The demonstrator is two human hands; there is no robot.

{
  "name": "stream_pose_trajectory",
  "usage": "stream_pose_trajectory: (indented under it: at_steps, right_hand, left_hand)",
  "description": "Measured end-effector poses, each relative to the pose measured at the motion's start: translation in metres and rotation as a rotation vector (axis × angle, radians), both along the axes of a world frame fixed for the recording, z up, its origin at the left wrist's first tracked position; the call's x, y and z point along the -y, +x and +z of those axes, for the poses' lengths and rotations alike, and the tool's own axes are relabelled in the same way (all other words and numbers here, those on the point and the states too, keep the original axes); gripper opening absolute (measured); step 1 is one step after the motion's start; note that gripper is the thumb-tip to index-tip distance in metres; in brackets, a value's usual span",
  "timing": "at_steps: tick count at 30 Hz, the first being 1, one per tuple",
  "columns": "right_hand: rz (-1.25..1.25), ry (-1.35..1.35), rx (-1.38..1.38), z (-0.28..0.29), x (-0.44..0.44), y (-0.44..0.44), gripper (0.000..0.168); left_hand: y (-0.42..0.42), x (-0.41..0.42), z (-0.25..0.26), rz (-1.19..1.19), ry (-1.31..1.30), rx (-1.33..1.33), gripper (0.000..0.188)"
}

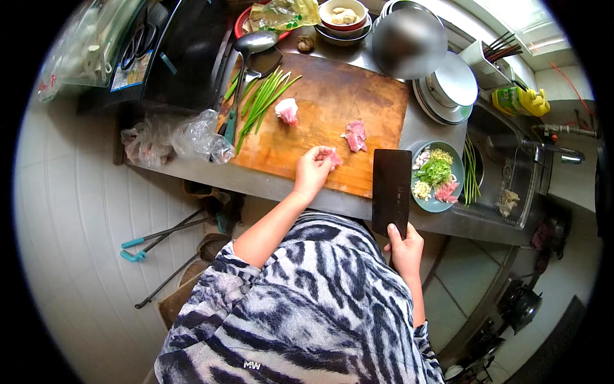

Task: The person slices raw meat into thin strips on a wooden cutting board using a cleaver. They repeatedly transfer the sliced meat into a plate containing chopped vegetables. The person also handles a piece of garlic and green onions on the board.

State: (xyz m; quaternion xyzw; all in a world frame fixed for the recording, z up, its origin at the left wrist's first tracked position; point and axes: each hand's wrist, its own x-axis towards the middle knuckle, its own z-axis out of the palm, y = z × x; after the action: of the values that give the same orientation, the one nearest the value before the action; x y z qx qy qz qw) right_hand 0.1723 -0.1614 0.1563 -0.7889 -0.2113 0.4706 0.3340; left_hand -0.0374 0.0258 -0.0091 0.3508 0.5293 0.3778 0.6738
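My left hand point(311, 172) pinches a small slice of raw meat point(334, 157) over the near part of the wooden cutting board point(336, 86). In my right hand point(406, 249) is a dark cleaver point(392, 187), its broad blade pointing away from me across the board's right edge. Thin slices of raw meat point(355, 136) lie in a small heap on the board, just beyond the blade. Farther left sits a chunk of raw meat point(287, 112) with a pale fatty top. Long green stalks point(264, 103) lie along the board's left side.
A plate point(434, 207) of chopped ingredients stands right of the cleaver, by the sink point(520, 192). A ladle point(256, 42) and a spatula point(265, 63) rest across the board's left edge. Plastic bags point(180, 137) lie at the counter's left; stacked bowls point(343, 19) stand behind.
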Motion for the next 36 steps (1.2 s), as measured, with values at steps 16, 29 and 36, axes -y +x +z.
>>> stream_pose_trajectory:
  at_steps: [16,29,36]
  right_hand:
    - [0.266,0.065,0.201,-0.027,-0.008,0.002,0.029]
    - [0.410,0.111,0.393,-0.022,-0.019,0.000,0.029]
    - [0.502,0.103,0.500,-0.014,-0.045,-0.008,0.027]
  left_hand:
    - [-0.032,0.008,0.015,-0.395,1.066,-0.663,0.025]
    - [-0.034,0.014,0.026,-0.259,0.993,-0.707,0.040]
    - [-0.027,-0.001,0.004,-0.309,1.161,-0.711,0.027]
